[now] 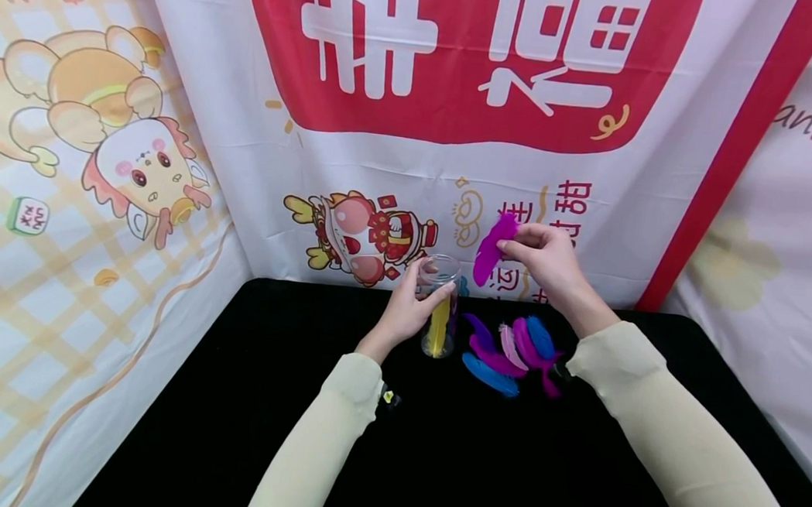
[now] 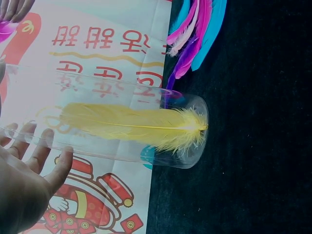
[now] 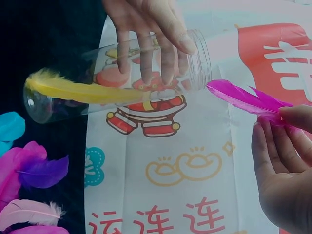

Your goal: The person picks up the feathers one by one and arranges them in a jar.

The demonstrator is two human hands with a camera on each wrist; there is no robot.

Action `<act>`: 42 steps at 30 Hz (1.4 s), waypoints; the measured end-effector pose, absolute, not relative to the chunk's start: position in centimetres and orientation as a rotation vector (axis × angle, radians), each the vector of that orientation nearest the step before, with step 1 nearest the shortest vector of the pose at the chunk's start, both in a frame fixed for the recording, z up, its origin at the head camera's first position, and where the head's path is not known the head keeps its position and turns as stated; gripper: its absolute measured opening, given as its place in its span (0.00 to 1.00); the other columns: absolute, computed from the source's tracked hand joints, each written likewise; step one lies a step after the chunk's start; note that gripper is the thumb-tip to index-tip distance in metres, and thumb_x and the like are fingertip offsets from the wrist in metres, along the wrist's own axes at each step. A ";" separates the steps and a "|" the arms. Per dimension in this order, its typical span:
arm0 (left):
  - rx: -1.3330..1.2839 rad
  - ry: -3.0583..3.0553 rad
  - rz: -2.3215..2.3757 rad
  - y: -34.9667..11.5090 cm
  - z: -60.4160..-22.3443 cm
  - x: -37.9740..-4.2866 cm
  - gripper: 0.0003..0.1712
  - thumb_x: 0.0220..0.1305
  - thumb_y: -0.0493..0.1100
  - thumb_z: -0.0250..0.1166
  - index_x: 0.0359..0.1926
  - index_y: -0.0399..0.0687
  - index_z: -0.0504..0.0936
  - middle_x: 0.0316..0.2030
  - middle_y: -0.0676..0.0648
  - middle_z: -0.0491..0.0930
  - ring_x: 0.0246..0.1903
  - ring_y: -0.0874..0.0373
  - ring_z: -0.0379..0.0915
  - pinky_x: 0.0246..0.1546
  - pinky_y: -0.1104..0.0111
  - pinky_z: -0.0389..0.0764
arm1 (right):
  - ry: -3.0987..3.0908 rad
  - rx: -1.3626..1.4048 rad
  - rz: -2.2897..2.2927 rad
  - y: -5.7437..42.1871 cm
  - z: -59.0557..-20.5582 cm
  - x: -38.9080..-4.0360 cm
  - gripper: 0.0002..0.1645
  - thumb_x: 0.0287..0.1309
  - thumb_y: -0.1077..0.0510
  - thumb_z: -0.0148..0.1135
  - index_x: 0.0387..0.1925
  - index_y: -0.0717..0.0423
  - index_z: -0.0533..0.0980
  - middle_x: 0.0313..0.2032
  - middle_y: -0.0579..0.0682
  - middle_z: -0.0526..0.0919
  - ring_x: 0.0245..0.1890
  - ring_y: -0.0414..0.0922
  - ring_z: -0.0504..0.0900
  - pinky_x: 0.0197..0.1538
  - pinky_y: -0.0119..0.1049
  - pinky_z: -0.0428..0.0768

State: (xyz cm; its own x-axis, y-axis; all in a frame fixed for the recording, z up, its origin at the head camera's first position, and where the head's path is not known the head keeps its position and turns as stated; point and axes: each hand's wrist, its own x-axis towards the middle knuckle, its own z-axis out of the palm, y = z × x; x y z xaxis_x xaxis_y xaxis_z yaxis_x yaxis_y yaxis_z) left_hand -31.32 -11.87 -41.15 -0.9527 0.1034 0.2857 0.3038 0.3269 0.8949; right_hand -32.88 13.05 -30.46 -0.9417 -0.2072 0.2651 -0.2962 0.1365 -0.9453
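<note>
A clear, open-topped jar [image 1: 440,271] stands near the table's back edge, with one yellow feather [image 2: 131,124] upright inside it. My left hand [image 1: 408,304] grips the jar near its top, thumb on one side and fingers round the other. Between thumb and fingertips, my right hand [image 1: 548,262] pinches a magenta feather [image 1: 494,251] in the air, to the right of the jar. In the right wrist view the feather's tip is close to the jar's rim [image 3: 200,58]; whether they touch I cannot tell.
Loose feathers in blue, magenta, purple and pale pink [image 1: 508,345] lie in a pile right of the jar, below the right forearm. Black cloth [image 1: 477,459] covers the table. A printed white and red curtain [image 1: 453,163] hangs directly behind its back edge.
</note>
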 end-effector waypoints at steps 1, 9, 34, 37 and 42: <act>-0.372 -2.409 -1.686 -11.9 -41.1 -31.3 0.42 0.69 0.64 0.65 0.74 0.53 0.61 0.66 0.46 0.70 0.65 0.52 0.68 0.62 0.52 0.76 | -2.312 0.519 1.956 13.0 -30.4 -32.9 0.19 0.63 0.57 0.72 0.46 0.70 0.80 0.35 0.42 0.89 0.39 0.39 0.87 0.47 0.31 0.82; -0.383 -2.399 -1.675 -11.8 -41.2 -31.4 0.41 0.69 0.64 0.65 0.74 0.54 0.61 0.65 0.47 0.71 0.64 0.52 0.70 0.61 0.52 0.76 | -2.272 0.542 1.964 12.5 -30.4 -33.0 0.18 0.63 0.59 0.72 0.46 0.70 0.80 0.35 0.43 0.90 0.39 0.40 0.87 0.46 0.31 0.82; -0.392 -2.393 -1.684 -11.8 -41.2 -31.5 0.43 0.69 0.64 0.64 0.74 0.49 0.61 0.65 0.46 0.71 0.63 0.50 0.70 0.61 0.52 0.76 | -2.156 0.561 2.012 11.0 -30.6 -32.9 0.17 0.63 0.60 0.72 0.47 0.69 0.81 0.36 0.45 0.89 0.38 0.41 0.87 0.47 0.33 0.83; -0.402 -2.388 -1.686 -11.8 -41.3 -31.5 0.43 0.70 0.63 0.64 0.75 0.47 0.60 0.66 0.44 0.70 0.64 0.46 0.70 0.61 0.51 0.76 | -2.134 0.553 2.039 10.7 -30.7 -32.9 0.16 0.62 0.60 0.72 0.46 0.69 0.81 0.36 0.45 0.89 0.38 0.41 0.87 0.47 0.31 0.83; -0.400 -2.388 -1.677 -11.8 -41.3 -31.4 0.42 0.70 0.62 0.65 0.75 0.48 0.60 0.65 0.46 0.71 0.63 0.49 0.70 0.61 0.52 0.76 | -2.116 0.559 2.049 10.2 -31.1 -33.0 0.16 0.62 0.62 0.72 0.46 0.70 0.81 0.36 0.46 0.89 0.37 0.40 0.88 0.48 0.31 0.84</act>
State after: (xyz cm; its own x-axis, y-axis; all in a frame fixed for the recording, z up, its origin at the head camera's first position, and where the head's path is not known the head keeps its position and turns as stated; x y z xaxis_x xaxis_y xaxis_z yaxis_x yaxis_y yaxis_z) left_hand -31.44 -11.80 -41.29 -0.9443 0.1070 0.3111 0.3289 0.3213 0.8880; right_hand -33.01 10.15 -31.08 -0.9205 -0.1637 0.3549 -0.3600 0.0015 -0.9329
